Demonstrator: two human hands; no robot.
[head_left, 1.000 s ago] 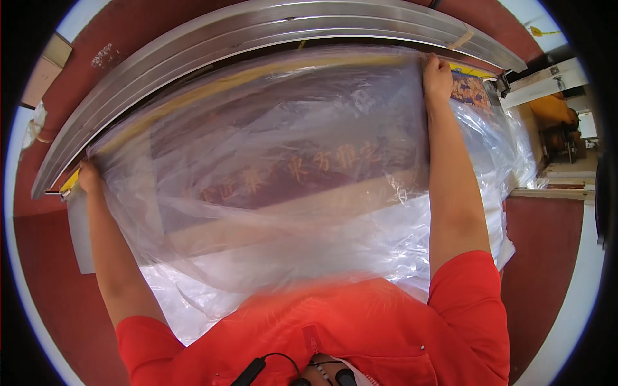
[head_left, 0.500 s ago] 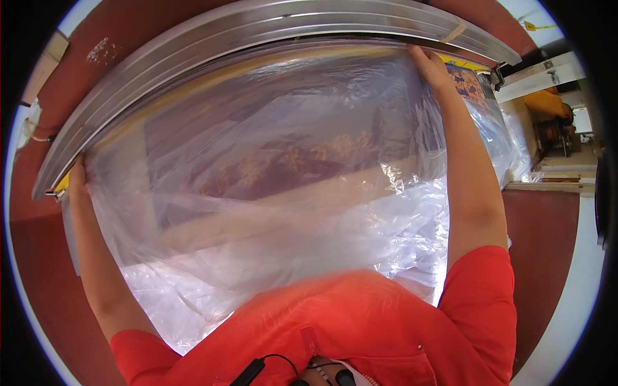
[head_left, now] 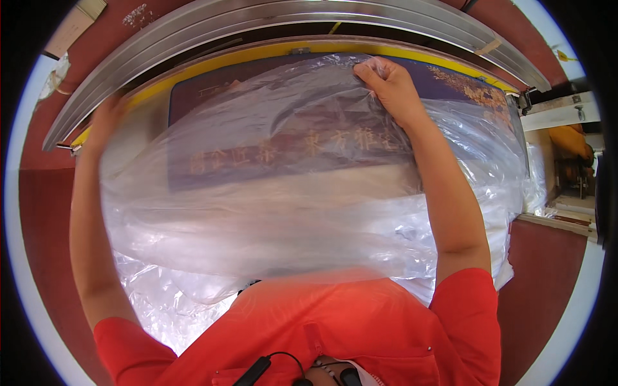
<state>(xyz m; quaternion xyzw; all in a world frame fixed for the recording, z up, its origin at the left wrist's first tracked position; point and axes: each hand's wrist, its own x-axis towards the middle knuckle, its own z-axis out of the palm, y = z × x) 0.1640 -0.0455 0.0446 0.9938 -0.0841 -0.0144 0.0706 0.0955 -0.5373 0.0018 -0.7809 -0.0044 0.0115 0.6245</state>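
A large clear plastic sheet (head_left: 277, 222) spreads in front of me, wrinkled and glossy, with its near part bunched up by my red shirt. Under it lies a dark purple-blue mat (head_left: 444, 83) bearing gold characters and a gold floral pattern at its right end; both show partly through the film. My right hand (head_left: 389, 87) is closed, pinching the sheet's far edge between thumb and fingers over the mat. At the far left my left hand (head_left: 106, 122) is smeared by motion beside the sheet's left edge, so its fingers cannot be made out.
Beyond the mat runs a yellow strip (head_left: 238, 58) with a small metal clip (head_left: 300, 51). A long silver metal rail (head_left: 257, 24) stretches across behind it, ending in a bracket (head_left: 526, 100) at the right. Red-brown floor (head_left: 547, 283) shows at the sides.
My right hand has moved left and nearer with the sheet's far edge, baring the yellow strip and the mat's far part. My left hand has shifted right and farther away, blurring.
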